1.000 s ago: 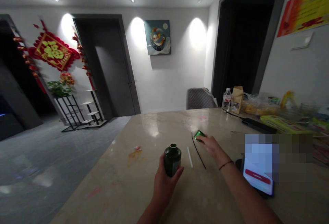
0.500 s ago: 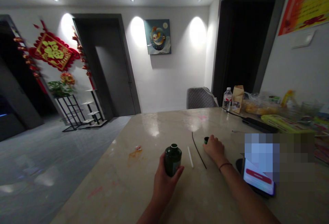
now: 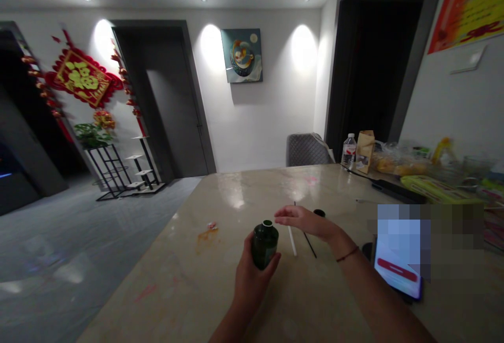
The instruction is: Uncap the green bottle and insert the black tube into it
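A dark green bottle (image 3: 264, 246) with an uncovered mouth stands upright in my left hand (image 3: 252, 274), whose fingers and thumb wrap round its sides. Just right of the bottle's neck, my right hand (image 3: 305, 221) is stretched out with straight fingers and holds nothing. Its fingertips come close to the bottle mouth. Behind the right hand lies a dark round cap (image 3: 319, 212), partly covered by it. Under and in front of that hand are a white stick (image 3: 292, 243) and a thin black stick (image 3: 311, 246), their far parts partly hidden.
A phone (image 3: 397, 274) with a lit screen rests on the table (image 3: 189, 280) by my right forearm. Along the right side are a water bottle (image 3: 348, 148), a paper bag (image 3: 365, 152), a black power strip (image 3: 397, 191) and a yellow-green pack (image 3: 433, 189). A grey chair (image 3: 307, 150) stands behind the table.
My right hand has let go of the dark cap, leaving it on the table, and has moved left towards the bottle mouth with fingers extended. My left hand and the bottle have barely moved.
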A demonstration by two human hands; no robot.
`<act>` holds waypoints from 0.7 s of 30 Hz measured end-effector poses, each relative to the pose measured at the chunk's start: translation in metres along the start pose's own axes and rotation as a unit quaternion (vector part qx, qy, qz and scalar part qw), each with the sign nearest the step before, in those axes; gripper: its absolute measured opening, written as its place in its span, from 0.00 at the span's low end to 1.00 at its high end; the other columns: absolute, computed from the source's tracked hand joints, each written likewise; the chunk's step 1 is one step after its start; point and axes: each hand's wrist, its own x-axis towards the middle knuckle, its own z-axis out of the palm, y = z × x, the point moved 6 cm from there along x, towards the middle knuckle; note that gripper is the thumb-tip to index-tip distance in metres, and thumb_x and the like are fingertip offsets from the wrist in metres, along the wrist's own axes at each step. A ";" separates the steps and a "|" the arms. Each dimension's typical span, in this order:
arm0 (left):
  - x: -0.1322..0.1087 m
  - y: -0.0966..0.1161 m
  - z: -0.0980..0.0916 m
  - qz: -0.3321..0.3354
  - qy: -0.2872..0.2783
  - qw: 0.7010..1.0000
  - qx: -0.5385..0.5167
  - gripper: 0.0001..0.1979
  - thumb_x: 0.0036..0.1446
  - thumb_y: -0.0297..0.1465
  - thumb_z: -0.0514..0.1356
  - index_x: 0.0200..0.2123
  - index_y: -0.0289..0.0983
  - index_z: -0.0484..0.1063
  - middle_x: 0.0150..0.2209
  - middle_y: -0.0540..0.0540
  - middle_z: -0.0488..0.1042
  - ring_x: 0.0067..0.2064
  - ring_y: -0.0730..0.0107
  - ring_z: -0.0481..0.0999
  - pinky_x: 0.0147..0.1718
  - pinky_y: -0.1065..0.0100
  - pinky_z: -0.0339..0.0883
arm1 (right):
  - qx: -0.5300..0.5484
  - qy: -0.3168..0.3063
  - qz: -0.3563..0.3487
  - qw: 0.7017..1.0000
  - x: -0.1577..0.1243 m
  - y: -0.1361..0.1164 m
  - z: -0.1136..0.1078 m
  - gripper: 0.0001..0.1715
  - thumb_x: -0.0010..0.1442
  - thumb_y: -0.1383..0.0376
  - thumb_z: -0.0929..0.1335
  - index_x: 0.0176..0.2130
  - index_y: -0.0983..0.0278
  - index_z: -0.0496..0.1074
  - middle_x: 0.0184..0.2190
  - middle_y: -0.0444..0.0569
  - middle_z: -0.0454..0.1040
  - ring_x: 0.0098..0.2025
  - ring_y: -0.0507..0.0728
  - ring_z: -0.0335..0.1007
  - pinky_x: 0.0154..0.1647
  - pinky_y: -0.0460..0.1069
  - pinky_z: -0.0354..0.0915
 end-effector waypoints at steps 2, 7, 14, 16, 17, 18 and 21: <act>0.000 -0.001 0.000 -0.010 0.001 1.000 -0.005 0.30 0.44 0.40 0.61 0.50 0.39 0.56 0.43 0.44 0.72 0.43 0.61 0.73 0.43 0.60 0.64 | 0.017 -0.050 -0.005 0.999 -0.004 -0.009 0.014 0.24 0.50 0.55 0.68 0.42 0.67 0.68 0.40 0.51 0.72 0.44 0.55 0.67 0.48 0.50 0.60; 0.000 -0.002 0.000 -0.033 -0.003 0.999 -0.010 0.30 0.44 0.41 0.60 0.49 0.39 0.55 0.44 0.42 0.71 0.43 0.61 0.73 0.42 0.61 0.65 | -0.031 -0.052 0.013 0.998 -0.006 -0.020 0.031 0.31 0.43 0.54 0.72 0.44 0.67 0.67 0.39 0.51 0.71 0.41 0.55 0.68 0.42 0.49 0.63; 0.001 -0.006 0.001 -0.048 0.009 0.999 -0.015 0.30 0.40 0.40 0.62 0.47 0.39 0.57 0.43 0.42 0.72 0.42 0.59 0.73 0.40 0.60 0.64 | -0.112 -0.030 0.000 0.993 -0.002 -0.022 0.037 0.27 0.38 0.59 0.74 0.38 0.68 0.69 0.32 0.47 0.71 0.34 0.54 0.67 0.33 0.46 0.62; 0.003 -0.007 0.003 -0.048 -0.002 0.998 -0.037 0.30 0.41 0.41 0.62 0.47 0.38 0.58 0.42 0.43 0.72 0.42 0.59 0.73 0.40 0.60 0.65 | -0.110 -0.012 -0.009 0.994 0.000 -0.019 0.036 0.26 0.38 0.60 0.74 0.38 0.68 0.69 0.33 0.48 0.71 0.34 0.54 0.67 0.34 0.47 0.62; 0.004 -0.008 0.004 -0.048 -0.012 0.998 -0.050 0.29 0.41 0.41 0.62 0.47 0.37 0.59 0.41 0.43 0.73 0.42 0.60 0.73 0.40 0.60 0.65 | -0.112 -0.002 -0.010 0.994 0.001 -0.016 0.035 0.27 0.38 0.60 0.74 0.38 0.68 0.70 0.34 0.49 0.71 0.34 0.54 0.67 0.34 0.47 0.63; 0.005 -0.009 0.006 -0.048 -0.021 0.997 -0.062 0.29 0.42 0.41 0.61 0.47 0.37 0.59 0.42 0.43 0.73 0.42 0.60 0.73 0.41 0.61 0.65 | -0.114 0.008 -0.010 0.993 0.001 -0.013 0.034 0.28 0.37 0.59 0.74 0.38 0.68 0.70 0.35 0.49 0.71 0.35 0.54 0.67 0.35 0.48 0.63; 0.008 -0.016 0.011 -0.052 -0.049 0.993 -0.091 0.28 0.44 0.40 0.60 0.49 0.36 0.59 0.44 0.41 0.72 0.45 0.60 0.72 0.44 0.62 0.63 | -0.127 0.030 -0.018 0.991 0.004 -0.006 0.030 0.33 0.35 0.60 0.75 0.42 0.68 0.69 0.40 0.52 0.71 0.39 0.57 0.67 0.39 0.49 0.63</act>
